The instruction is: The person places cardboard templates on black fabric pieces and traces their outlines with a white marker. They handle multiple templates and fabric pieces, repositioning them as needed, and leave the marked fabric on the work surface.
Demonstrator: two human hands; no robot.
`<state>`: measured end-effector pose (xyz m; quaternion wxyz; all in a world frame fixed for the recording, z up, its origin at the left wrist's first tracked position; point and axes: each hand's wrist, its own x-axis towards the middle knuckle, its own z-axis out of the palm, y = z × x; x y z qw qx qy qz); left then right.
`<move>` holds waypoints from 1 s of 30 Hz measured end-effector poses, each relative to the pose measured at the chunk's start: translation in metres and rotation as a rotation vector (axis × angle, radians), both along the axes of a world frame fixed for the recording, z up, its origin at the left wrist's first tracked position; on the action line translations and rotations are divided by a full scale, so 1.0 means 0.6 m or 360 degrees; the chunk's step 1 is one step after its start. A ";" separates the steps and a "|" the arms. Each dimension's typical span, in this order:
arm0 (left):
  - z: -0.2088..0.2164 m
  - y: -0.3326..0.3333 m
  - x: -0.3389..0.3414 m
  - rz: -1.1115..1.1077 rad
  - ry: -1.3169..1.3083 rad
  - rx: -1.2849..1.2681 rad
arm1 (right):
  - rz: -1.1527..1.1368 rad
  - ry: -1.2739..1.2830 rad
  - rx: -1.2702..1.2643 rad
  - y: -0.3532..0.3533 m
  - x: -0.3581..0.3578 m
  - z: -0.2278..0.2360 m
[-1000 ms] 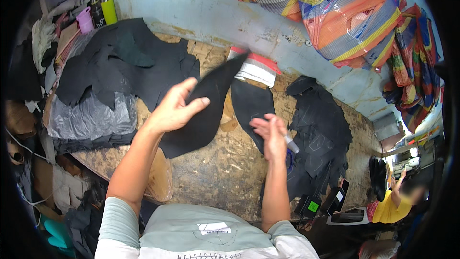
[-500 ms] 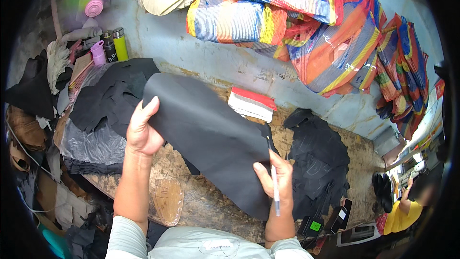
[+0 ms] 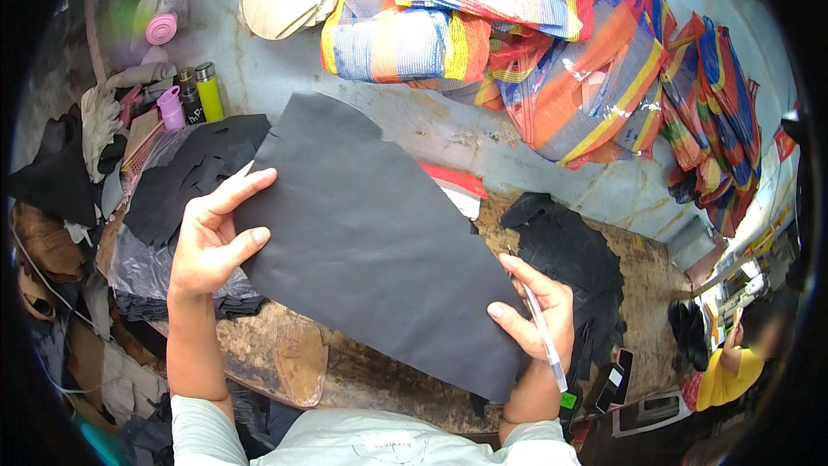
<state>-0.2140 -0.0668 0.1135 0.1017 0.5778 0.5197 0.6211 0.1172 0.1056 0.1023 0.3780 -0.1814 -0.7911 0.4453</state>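
A large black leather-like sheet [image 3: 371, 233] is held up and tilted over the table, its smooth side toward me. My left hand [image 3: 205, 246] grips its left edge, thumb on the front; part of the fingers is hidden. At the opposite end my right hand [image 3: 543, 306] pinches the sheet's edge with thumb and fingers. The same hand also keeps a slim clear-and-white pen [image 3: 547, 338] lying across its fingers. Below the sheet, a brown rounded template [image 3: 301, 364] lies on the worn wooden table [image 3: 250, 341].
Black cut pieces [image 3: 573, 250] are heaped on the right, and another black pile [image 3: 194, 160] on the left by plastic wrap [image 3: 155, 263]. Bottles [image 3: 208, 93] stand at the back left. Striped mesh bags [image 3: 595, 78] hang on the wall. A person in yellow [image 3: 730, 378] is far right.
The sheet has been spread wider and flatter, its upper edge now in full sight. My left hand has moved left and my right hand right, the pen going with it.
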 end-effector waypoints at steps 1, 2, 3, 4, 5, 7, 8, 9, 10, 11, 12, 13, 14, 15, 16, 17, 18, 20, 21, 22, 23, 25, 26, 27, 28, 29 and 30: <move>-0.003 -0.004 0.001 0.0050 -0.0031 0.0022 | -0.0013 -0.0084 -0.0123 -0.001 0.001 0.006; -0.008 -0.008 0.003 0.0100 -0.0061 0.0045 | 0.0033 -0.0039 -0.0132 0.001 -0.004 0.009; -0.013 -0.013 0.004 0.0151 -0.0092 0.0065 | 0.0047 -0.0026 -0.0128 0.002 -0.006 0.013; -0.017 -0.020 0.001 0.0168 -0.0104 0.0015 | 0.0124 0.0019 -0.0190 0.004 -0.013 0.015; -0.023 -0.025 0.000 0.0171 -0.0182 0.0039 | 0.0144 -0.0033 -0.0202 0.005 -0.013 0.019; -0.040 -0.035 -0.002 0.0173 -0.0342 0.0082 | 0.0162 -0.0135 -0.0203 0.008 -0.012 0.027; -0.047 -0.040 -0.005 0.0144 -0.0368 0.0099 | 0.0214 -0.0173 -0.0181 0.012 -0.015 0.029; -0.054 -0.045 -0.008 0.0135 -0.0454 0.0077 | 0.0286 -0.0182 -0.0331 0.014 -0.016 0.030; -0.061 -0.049 -0.012 0.0120 -0.0520 0.0073 | 0.0341 -0.0182 -0.0450 0.017 -0.020 0.030; -0.068 -0.054 -0.016 0.0098 -0.0572 0.0086 | 0.0382 -0.0191 -0.0562 0.020 -0.022 0.029; -0.074 -0.058 -0.022 0.0124 -0.0599 0.0055 | 0.0458 -0.0105 -0.0653 0.024 -0.025 0.027; -0.083 -0.062 -0.024 0.0122 -0.0648 0.0034 | 0.0448 -0.0122 -0.0611 0.028 -0.026 0.023; -0.094 -0.068 -0.027 0.0123 -0.0698 0.0012 | 0.0435 -0.0148 -0.0575 0.034 -0.026 0.017; -0.108 -0.074 -0.027 0.0122 -0.0739 0.0012 | 0.0425 -0.0171 -0.0528 0.040 -0.024 0.008; -0.128 -0.080 -0.024 0.0114 -0.0774 -0.0043 | 0.0430 -0.0185 -0.0575 0.044 -0.022 -0.005; -0.154 -0.082 -0.018 0.0111 -0.0763 -0.0058 | 0.0436 -0.0246 -0.0619 0.050 -0.019 -0.022; -0.185 -0.087 -0.008 0.0131 -0.0831 -0.0178 | 0.0441 -0.0312 -0.0669 0.055 -0.017 -0.044; -0.255 -0.092 0.013 0.0183 -0.0873 -0.0414 | 0.0444 -0.0444 -0.0738 0.063 -0.022 -0.104; -0.292 -0.094 0.023 0.0235 -0.0853 -0.0549 | 0.0181 -0.0875 -0.0467 0.064 -0.029 -0.139; -0.328 -0.095 0.037 0.0296 -0.0780 -0.0675 | -0.0007 -0.0870 -0.0187 0.053 -0.036 -0.177; -0.358 -0.100 0.045 0.0438 -0.0712 -0.0898 | -0.0253 -0.0928 0.0111 0.033 -0.047 -0.219; -0.404 -0.107 0.065 0.0472 -0.0849 -0.0923 | -0.0109 -0.0612 0.0145 -0.023 -0.071 -0.295; -0.415 -0.114 0.065 0.0450 -0.0859 -0.0834 | 0.0163 -0.0570 0.0321 -0.052 -0.077 -0.324; -0.423 -0.115 0.065 0.0460 -0.0908 -0.0818 | 0.0415 -0.0529 0.0488 -0.073 -0.078 -0.345; -0.428 -0.118 0.066 0.0460 -0.0882 -0.0802 | 0.0437 -0.0579 0.0596 -0.080 -0.073 -0.360; -0.430 -0.119 0.067 0.0475 -0.0866 -0.0796 | 0.0455 -0.0613 0.0719 -0.083 -0.071 -0.371; -0.430 -0.120 0.067 0.0470 -0.0854 -0.0755 | 0.0468 -0.0649 0.0865 -0.083 -0.069 -0.379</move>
